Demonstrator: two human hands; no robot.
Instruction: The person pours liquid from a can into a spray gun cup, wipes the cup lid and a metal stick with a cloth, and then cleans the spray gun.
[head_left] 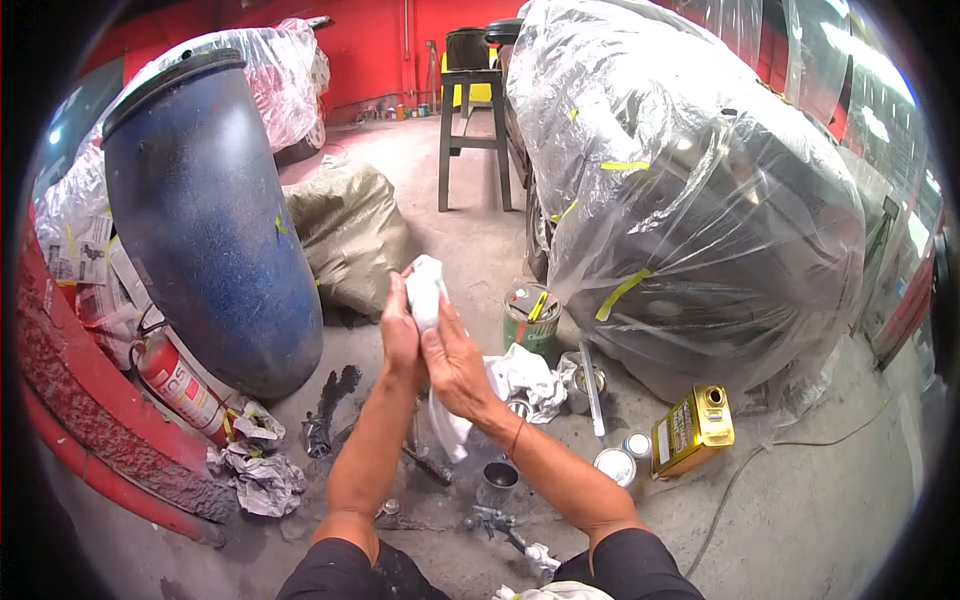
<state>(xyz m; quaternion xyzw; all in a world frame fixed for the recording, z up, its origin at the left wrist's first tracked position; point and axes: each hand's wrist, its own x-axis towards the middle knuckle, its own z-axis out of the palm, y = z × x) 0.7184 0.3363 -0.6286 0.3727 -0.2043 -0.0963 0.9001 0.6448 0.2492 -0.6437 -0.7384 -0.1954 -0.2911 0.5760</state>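
A white cloth [427, 290] is pressed between my two hands in the middle of the view, its top sticking up above the fingers and a loose end hanging below the wrists. My left hand [400, 330] lies against its left side. My right hand [455, 365] closes on it from the right. Below the hands, on the floor, stand a dark cup [497, 483] and a spray gun [495, 522]. Another white cloth [530, 380] lies crumpled to the right of my right hand.
A blue barrel [210, 230], a fire extinguisher [180, 385] and a sack [350, 230] are at left. A plastic-covered vehicle [700, 220] fills the right. Nearby stand a green can [530, 320], a yellow metal can [690, 435] and a stool [475, 140]; a hose [735, 480] crosses the floor.
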